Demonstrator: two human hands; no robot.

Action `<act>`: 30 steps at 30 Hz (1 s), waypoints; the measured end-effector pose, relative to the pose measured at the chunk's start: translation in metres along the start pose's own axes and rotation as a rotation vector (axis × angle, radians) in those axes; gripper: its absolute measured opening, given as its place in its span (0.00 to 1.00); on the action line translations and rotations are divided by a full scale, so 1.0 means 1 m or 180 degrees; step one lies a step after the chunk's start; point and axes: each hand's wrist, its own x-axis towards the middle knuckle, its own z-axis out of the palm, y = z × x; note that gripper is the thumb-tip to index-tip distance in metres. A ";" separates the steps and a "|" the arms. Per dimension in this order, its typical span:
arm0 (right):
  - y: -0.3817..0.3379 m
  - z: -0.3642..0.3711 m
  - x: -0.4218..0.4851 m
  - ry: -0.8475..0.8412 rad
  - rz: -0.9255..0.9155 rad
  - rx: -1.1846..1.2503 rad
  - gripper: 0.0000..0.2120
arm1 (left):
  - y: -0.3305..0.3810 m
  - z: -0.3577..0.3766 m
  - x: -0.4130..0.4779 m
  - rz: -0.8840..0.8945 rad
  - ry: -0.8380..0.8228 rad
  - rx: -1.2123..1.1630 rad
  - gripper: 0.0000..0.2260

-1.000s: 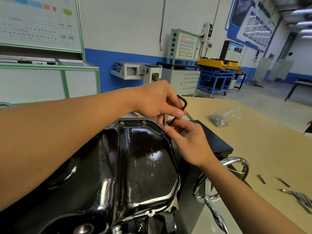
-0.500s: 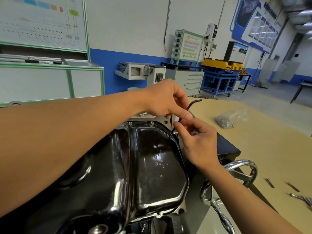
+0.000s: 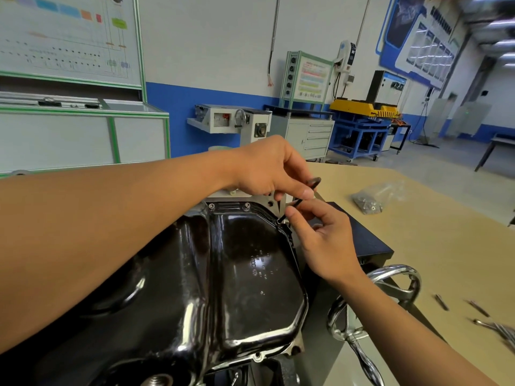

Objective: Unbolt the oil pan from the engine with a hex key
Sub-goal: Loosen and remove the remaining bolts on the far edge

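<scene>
A glossy black oil pan [image 3: 245,280] lies bottom-up on the engine, filling the lower middle of the view. Small bolts sit along its far rim [image 3: 246,205]. A thin black hex key [image 3: 292,206] stands slanted at the pan's far right corner, its tip down at the rim. My left hand [image 3: 267,168] reaches across the pan and pinches the key's bent upper end between thumb and fingers. My right hand [image 3: 326,240] comes in from the right, its thumb and forefinger pinching the key's shaft lower down.
A chrome handwheel [image 3: 390,291] sticks out just right of the engine stand. On the tan table [image 3: 434,246] lie a plastic bag of fasteners [image 3: 373,199] and several loose tools [image 3: 496,327] at the right edge. Cabinets and machines stand behind.
The key's bent upper end has swung from near upright over to the right between my left fingers. My right fingers stay on the shaft. The view has shifted a little.
</scene>
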 end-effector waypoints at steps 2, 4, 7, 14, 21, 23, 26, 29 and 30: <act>0.000 0.000 0.000 0.0083 0.0023 0.0051 0.06 | 0.000 0.001 0.001 0.0064 0.0030 -0.0036 0.04; -0.001 0.001 0.000 0.0198 0.0007 0.0147 0.06 | -0.001 0.001 0.001 0.0119 0.0061 -0.0043 0.04; -0.002 0.003 0.002 0.0259 0.0049 0.0270 0.08 | 0.000 0.002 0.001 0.0199 0.0029 0.0020 0.05; -0.004 -0.001 0.000 -0.0072 -0.0059 0.0180 0.06 | 0.004 -0.002 -0.002 0.0138 -0.0330 0.0216 0.09; -0.004 -0.003 -0.002 -0.0207 0.0000 0.0151 0.06 | 0.006 0.001 0.001 0.0264 -0.0113 0.0384 0.04; -0.003 -0.002 -0.002 -0.0037 0.0009 0.0184 0.07 | 0.005 0.001 0.001 0.0260 -0.0070 0.0333 0.04; -0.002 0.000 0.001 0.0145 -0.0010 0.0324 0.09 | 0.003 0.002 0.003 0.0270 -0.0055 0.0298 0.06; -0.001 0.000 0.002 0.0041 -0.0108 0.0339 0.10 | 0.002 0.000 0.002 0.0224 -0.0173 0.0183 0.06; 0.000 0.000 0.002 -0.0020 -0.0129 0.0287 0.07 | 0.003 -0.001 0.000 0.0179 -0.0265 0.0149 0.07</act>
